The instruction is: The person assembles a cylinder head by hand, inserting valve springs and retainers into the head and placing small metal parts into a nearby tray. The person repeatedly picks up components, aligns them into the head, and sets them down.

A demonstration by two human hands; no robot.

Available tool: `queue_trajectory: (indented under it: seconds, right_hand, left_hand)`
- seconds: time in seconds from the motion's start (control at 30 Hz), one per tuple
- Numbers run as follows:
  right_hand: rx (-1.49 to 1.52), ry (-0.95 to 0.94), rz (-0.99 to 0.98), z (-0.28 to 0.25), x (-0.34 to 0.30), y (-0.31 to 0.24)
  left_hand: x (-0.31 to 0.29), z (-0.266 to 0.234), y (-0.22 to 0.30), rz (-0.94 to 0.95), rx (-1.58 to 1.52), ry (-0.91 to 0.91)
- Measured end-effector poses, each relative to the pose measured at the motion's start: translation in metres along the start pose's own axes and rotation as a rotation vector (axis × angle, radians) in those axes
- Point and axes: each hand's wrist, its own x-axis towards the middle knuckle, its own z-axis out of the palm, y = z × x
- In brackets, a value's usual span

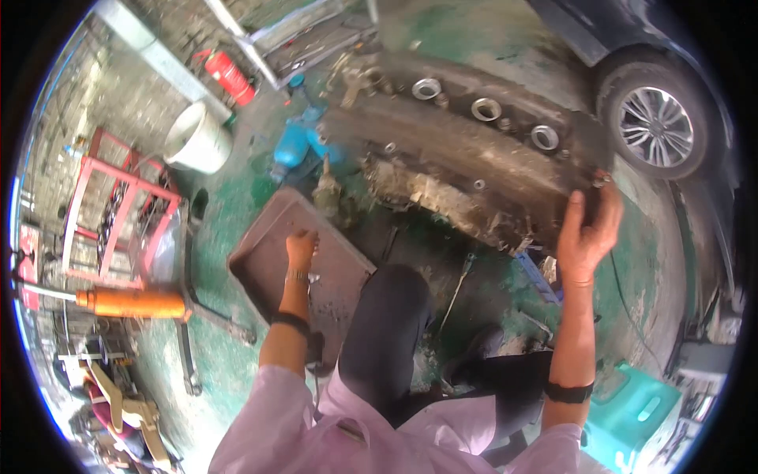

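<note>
A large grimy engine (474, 146) lies across the space before me, with three bright round rings along its far side. My right hand (591, 233) is raised at its right end, thumb spread from the fingers. The fingertips reach a small reddish-brown fitting (602, 178) at that end; whether they touch it is unclear. Over a shallow brown tray (268, 229) at the left hovers my left hand (302, 251), its fingers curled in. What it holds, if anything, I cannot make out. Dark bits lie in the tray near my knee.
A long-handled tool (456, 292) and a blue piece (538, 276) lie below the engine. To the left are a white bucket (199, 141), red extinguisher (229, 77), red rack (126, 186) and orange cylinder (130, 302). A car wheel (655, 125) and teal stool (636, 407) stand right.
</note>
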Motion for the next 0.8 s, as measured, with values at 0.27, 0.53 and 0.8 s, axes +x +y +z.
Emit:
queue_trajectory:
  seconds: [0.27,0.53,0.8]
  right_hand:
    - [-0.020,0.016,0.111,0.002,-0.007,0.022]
    - [-0.240,-0.002,0.079,-0.018,-0.008,0.052]
    - [-0.194,0.063,0.230,-0.043,-0.011,0.076]
  left_hand:
    - [0.056,-0.049,-0.063,-0.170,0.142,-0.065]
    - [0.065,-0.100,-0.126,-0.271,0.413,0.071]
    - [0.062,-0.126,-0.239,-0.395,0.930,-0.173]
